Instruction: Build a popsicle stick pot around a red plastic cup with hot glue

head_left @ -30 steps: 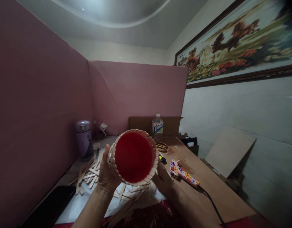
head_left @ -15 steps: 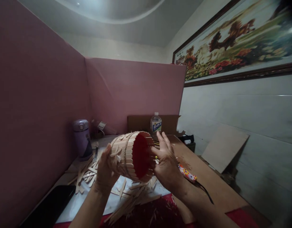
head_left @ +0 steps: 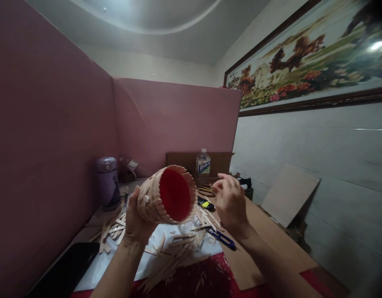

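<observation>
My left hand (head_left: 136,221) grips a barrel-shaped pot (head_left: 150,203) from its left side and underneath. Flat wooden craft sticks cover the outside of this pot, and its lining is bright red. The mouth tilts toward me and to the right. Apart from the pot, my right hand (head_left: 231,203) hovers over the right of the table with loosely bent fingers and nothing visible in them. Below and between the hands lie a blue utility knife (head_left: 222,239) and a black-and-yellow cutter (head_left: 206,204). Scissors (head_left: 205,190) with yellowish handles rest behind my right fingertips.
Loose craft sticks (head_left: 175,258) are scattered over white paper (head_left: 136,265). A purple flask (head_left: 107,184) and a dark phone-like slab (head_left: 68,269) are at the left. Behind the pot stand a labelled plastic bottle (head_left: 203,163) and a cardboard piece (head_left: 181,159). Pink panels (head_left: 175,120) enclose the back and left.
My right hand has drawn back from the pot's mouth, its fingers now more bent. The pot has turned toward me. The flower-patterned tool with a cord is no longer visible; the blue knife shows.
</observation>
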### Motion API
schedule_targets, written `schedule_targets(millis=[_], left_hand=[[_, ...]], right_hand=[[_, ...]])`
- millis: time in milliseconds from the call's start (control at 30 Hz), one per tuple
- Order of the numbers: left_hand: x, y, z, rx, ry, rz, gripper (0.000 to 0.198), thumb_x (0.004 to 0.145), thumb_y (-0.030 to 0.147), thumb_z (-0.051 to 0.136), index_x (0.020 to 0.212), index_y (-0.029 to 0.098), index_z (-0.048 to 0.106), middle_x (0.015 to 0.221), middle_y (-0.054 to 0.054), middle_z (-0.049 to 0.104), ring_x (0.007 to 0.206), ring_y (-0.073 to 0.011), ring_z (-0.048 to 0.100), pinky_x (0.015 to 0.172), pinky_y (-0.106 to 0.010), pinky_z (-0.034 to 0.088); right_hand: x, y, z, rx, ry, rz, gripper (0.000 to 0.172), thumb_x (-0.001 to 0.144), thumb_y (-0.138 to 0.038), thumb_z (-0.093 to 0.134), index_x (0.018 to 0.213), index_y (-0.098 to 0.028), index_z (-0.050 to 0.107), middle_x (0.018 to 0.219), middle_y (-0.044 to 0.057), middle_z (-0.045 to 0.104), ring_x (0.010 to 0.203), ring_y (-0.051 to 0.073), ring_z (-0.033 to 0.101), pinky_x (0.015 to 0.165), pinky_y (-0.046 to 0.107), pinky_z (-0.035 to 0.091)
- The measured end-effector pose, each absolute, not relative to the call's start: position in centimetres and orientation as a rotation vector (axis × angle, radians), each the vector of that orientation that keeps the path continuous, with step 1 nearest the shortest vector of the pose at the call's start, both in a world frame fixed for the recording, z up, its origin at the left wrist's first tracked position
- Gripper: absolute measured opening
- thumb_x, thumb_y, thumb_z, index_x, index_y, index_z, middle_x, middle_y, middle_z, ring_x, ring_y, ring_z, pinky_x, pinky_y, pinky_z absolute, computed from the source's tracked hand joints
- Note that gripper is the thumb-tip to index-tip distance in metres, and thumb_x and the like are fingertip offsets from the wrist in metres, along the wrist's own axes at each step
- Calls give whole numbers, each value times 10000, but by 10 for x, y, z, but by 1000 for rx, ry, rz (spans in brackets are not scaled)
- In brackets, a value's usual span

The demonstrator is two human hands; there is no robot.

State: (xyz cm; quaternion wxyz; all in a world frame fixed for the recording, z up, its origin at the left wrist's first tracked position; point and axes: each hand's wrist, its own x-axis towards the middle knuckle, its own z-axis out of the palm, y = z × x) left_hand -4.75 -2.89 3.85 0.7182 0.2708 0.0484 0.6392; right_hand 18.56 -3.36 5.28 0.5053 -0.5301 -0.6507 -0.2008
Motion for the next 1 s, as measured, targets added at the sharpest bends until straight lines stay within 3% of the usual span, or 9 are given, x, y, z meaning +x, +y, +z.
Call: schedule_targets(millis=[200,467,633,700,767,867,933,1000], left_hand=[[-57,-22,32,604,-55,1284,452,824,486,519,1153,212,664,1202,-101,672,1162,-323,578,1078,-549,325],[-60,-16,21,601,-114,1272,556,803,487,541,1308,256,543,1301,-129,599,1217,-384,515,1028,-671,294],[-56,-21,23,585,-70,1310,579,799,476,550,1337,264,509,1336,-154,561,1233,-427,483,981,-725,294],[-55,-23,25,571,-59,1319,572,809,467,540,1343,267,502,1323,-150,573,1234,-420,485,984,-725,290],[-54,-23,25,566,-70,1313,562,821,462,524,1345,262,503,1303,-148,591,1225,-404,501,998,-713,286],[-54,-21,26,592,-112,1272,557,840,488,483,1338,239,518,1301,-152,595,1229,-394,501,1021,-696,273],[-54,-21,27,616,-117,1244,555,851,509,455,1314,217,546,1292,-149,604,1220,-380,515,1043,-666,271],[-54,-21,28,620,-96,1246,531,864,500,441,1279,200,582,1249,-132,638,1194,-342,549,1074,-597,288]], right_hand=[[229,5,64,-1628,-1375,-572,186,918,-254,414,889,-161,572,928,139,659,958,292,540,798,377,347],[246,32,91,-1794,-1255,-386,249,930,-222,354,1039,-114,549,997,211,655,1005,325,555,858,445,293],[208,39,89,-1632,-1610,-101,159,878,-248,486,875,-169,624,773,105,693,787,242,636,738,351,400],[190,37,90,-1499,-1766,50,126,828,-163,521,853,-191,641,839,55,713,758,172,644,674,268,430],[175,31,95,-1387,-1837,177,206,872,-162,443,950,-182,633,901,36,718,705,121,644,608,219,443],[158,17,102,-1279,-1902,296,301,926,-357,410,918,-155,634,846,46,717,653,117,635,563,213,445],[148,9,104,-1273,-1949,298,309,817,-459,585,861,-158,636,823,55,713,679,145,631,564,223,432],[139,2,104,-1360,-1951,214,305,696,-408,718,858,-164,635,816,69,714,667,166,621,542,230,397]])
